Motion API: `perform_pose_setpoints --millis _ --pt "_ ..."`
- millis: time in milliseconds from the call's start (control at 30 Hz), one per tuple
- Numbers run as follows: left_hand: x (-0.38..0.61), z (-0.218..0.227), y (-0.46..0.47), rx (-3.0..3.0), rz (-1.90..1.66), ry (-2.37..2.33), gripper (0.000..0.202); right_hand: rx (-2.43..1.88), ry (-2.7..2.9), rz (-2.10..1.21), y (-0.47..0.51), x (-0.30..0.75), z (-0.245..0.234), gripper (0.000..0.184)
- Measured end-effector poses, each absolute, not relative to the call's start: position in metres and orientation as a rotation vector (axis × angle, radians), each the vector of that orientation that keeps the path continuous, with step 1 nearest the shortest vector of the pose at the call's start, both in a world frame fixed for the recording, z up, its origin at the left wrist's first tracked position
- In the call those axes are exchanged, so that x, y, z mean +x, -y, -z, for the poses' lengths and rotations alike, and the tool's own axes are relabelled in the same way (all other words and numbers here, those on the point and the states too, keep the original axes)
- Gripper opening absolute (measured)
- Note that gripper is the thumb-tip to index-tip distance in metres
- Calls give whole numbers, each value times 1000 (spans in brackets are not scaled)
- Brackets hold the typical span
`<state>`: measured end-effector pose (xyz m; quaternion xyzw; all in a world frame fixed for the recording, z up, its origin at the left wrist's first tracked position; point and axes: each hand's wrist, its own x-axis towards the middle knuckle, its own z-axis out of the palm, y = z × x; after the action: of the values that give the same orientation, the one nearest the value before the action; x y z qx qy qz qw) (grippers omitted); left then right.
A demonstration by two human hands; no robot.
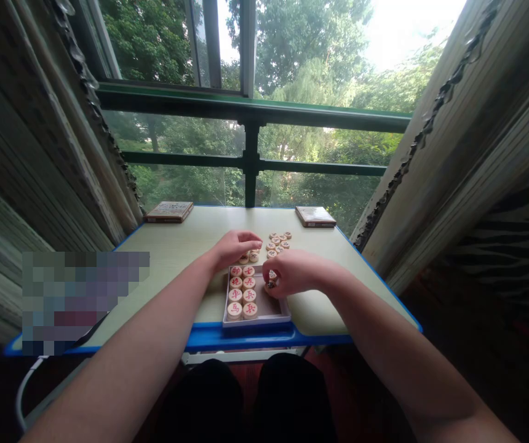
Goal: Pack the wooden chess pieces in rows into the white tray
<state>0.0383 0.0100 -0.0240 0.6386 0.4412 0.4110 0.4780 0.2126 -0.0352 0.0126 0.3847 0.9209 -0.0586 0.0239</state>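
Observation:
A shallow white box sits at the table's near edge, with red-lettered Chinese chess pieces in two columns along its left side. My right hand is inside the box's right half, its fingers closed on a dark-lettered Chinese chess piece. Another piece shows just behind that one, partly covered by the fingers. Just beyond the box, my left hand has its fingers apart and curved over a few loose pieces. Whether it touches them I cannot tell. More dark-lettered pieces lie loosely grouped behind my right hand.
The pale table has a blue rim. Flat boxes lie at its back left and back right. A blurred-out object with a white cable is at the left edge. Curtains and a green-railed window stand behind.

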Motion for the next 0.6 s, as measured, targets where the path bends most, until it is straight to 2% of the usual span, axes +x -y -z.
perform_pose_setpoints --millis 233,600 --pt "31 33 -20 1695 -1187 -1230 26 1181 -2847 209 34 213 -16 24" --pt "29 36 -25 1749 -1214 -1283 23 1175 -2820 222 34 215 -15 22"
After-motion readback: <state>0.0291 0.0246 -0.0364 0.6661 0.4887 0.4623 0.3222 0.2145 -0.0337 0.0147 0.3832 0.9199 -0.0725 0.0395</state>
